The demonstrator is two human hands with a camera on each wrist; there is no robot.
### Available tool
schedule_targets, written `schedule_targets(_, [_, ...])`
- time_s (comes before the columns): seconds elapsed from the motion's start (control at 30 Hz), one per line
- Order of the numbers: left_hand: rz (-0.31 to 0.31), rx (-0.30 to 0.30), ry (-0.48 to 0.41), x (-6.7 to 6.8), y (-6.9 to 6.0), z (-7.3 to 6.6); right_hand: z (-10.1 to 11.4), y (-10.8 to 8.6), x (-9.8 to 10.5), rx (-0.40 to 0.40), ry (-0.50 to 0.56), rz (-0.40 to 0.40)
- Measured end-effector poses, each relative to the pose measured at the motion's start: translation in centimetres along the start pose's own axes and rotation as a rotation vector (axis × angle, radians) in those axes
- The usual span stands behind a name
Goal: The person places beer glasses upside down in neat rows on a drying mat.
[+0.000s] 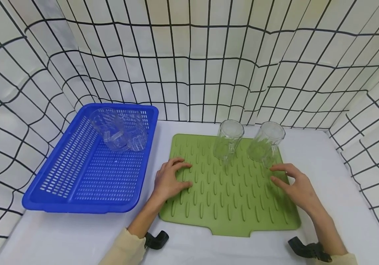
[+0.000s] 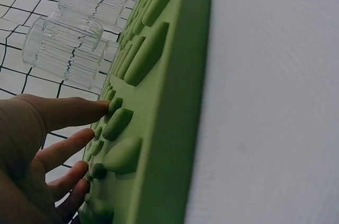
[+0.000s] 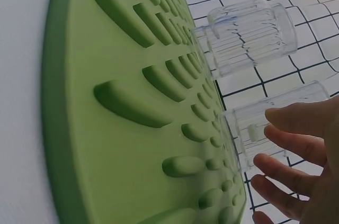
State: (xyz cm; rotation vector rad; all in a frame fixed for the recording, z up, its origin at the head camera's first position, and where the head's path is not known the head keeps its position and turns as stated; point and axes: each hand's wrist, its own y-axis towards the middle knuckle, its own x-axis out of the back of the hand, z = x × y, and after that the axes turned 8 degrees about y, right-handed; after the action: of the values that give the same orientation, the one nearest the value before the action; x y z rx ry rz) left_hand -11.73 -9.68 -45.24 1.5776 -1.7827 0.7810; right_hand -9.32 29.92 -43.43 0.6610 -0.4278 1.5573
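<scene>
Two clear glass mugs stand on a green drying mat (image 1: 222, 184), seemingly upside down. The left mug (image 1: 228, 138) and the right mug (image 1: 264, 141) are near the mat's back edge, handles toward the front. My left hand (image 1: 169, 180) is over the mat's left side, fingers spread and thumb apart, fingertips at the ridges; it holds nothing. My right hand (image 1: 296, 187) is at the mat's right edge, just in front of the right mug's handle. In the right wrist view its fingers (image 3: 288, 173) overlap that mug; whether they touch it I cannot tell.
A blue perforated basket (image 1: 86, 206) stands to the left of the mat, with clear glass mugs (image 1: 120, 134) lying at its back end. A white cloth with black grid lines (image 1: 206, 70) rises behind and along both sides. White surface (image 1: 182, 246) shows in front.
</scene>
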Motion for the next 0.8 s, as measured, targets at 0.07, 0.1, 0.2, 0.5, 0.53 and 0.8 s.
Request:
schedule_targets(0.07, [-0.004,0.002,-0.002,0.0,0.1,0.0,-0.1,0.2,0.0,-0.010,0.003,0.021])
schedule_targets(0.1, [-0.004,0.003,-0.003,0.1,0.1,-0.1,-0.1,0.3,0.1,-0.019,0.008,0.033])
schedule_targets(0.2, [-0.003,0.007,-0.008,0.1,0.1,-0.1,-0.2,0.4,0.1,-0.058,0.017,0.080])
schedule_targets(0.5, [-0.002,0.014,-0.016,-0.3,0.0,-0.1,-0.6,0.3,-0.2,-0.086,-0.002,0.131])
schedule_targets(0.53, [-0.003,0.016,-0.015,-0.3,0.0,-0.1,-0.6,0.3,-0.2,-0.080,-0.005,0.131])
schedule_targets(0.8, [-0.010,0.005,-0.007,-0.2,0.0,0.0,-1.3,0.2,-0.2,-0.031,-0.001,0.135])
